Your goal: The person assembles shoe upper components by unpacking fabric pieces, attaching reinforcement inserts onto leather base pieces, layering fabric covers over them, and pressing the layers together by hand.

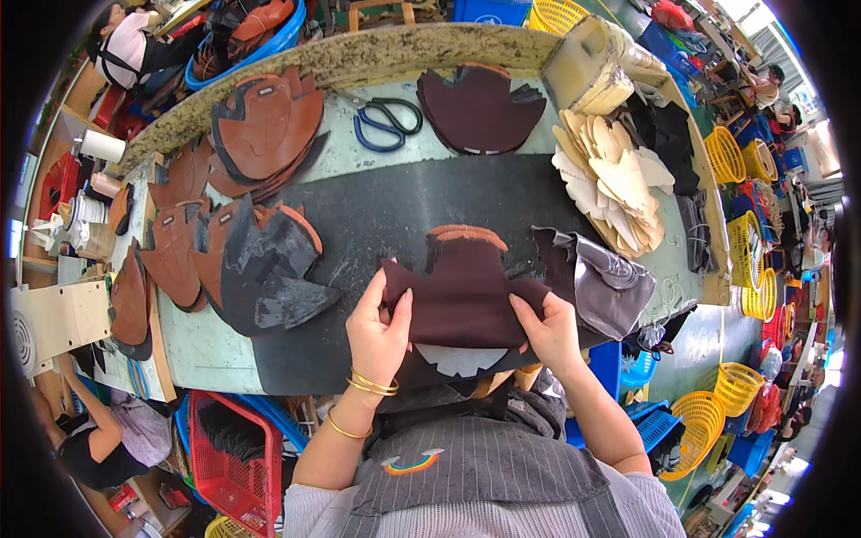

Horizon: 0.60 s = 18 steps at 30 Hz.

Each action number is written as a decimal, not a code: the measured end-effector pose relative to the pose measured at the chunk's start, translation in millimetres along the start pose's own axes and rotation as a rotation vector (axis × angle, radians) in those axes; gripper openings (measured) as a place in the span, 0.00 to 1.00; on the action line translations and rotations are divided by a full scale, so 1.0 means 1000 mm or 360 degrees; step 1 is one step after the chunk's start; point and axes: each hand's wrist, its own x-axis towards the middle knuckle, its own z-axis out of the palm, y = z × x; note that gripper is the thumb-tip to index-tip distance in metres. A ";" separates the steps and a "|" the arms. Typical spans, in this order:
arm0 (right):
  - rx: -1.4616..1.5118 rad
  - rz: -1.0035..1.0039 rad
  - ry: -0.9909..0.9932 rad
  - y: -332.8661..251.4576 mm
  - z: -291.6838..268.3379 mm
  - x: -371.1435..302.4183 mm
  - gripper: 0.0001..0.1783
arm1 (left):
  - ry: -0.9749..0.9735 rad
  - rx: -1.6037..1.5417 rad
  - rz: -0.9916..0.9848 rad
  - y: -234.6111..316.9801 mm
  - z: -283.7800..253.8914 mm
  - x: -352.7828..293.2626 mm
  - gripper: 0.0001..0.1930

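Observation:
My left hand pinches the left edge of a dark brown shoe upper lining, thumb on top. On its right edge, my right hand grips in the same way, so the piece is stretched flat between them. A strip of orange-brown leather shows along its far edge, and a pale grey notched piece sticks out below its near edge. The lining lies over a black mat near the table's front edge. Just right of my right hand rests a folded black and grey lining piece.
Brown leather shoe uppers are stacked at the left, some turned dark side up. Dark-handled scissors and a dark brown pile lie behind the mat. Cream cut pieces heap at the right. A raised wooden rim bounds the table.

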 end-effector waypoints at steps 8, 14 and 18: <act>-0.0163 -0.0041 -0.0120 -0.003 0.001 0.002 0.15 | 0.0022 0.0102 0.0100 -0.001 -0.001 0.008 0.22; -0.0129 -0.0069 -0.0132 -0.004 0.003 0.000 0.16 | 0.0049 0.0117 0.0082 -0.001 -0.001 0.009 0.21; -0.0131 -0.0087 -0.0110 0.001 0.001 0.001 0.15 | 0.0263 0.0940 0.0573 0.006 0.003 0.009 0.23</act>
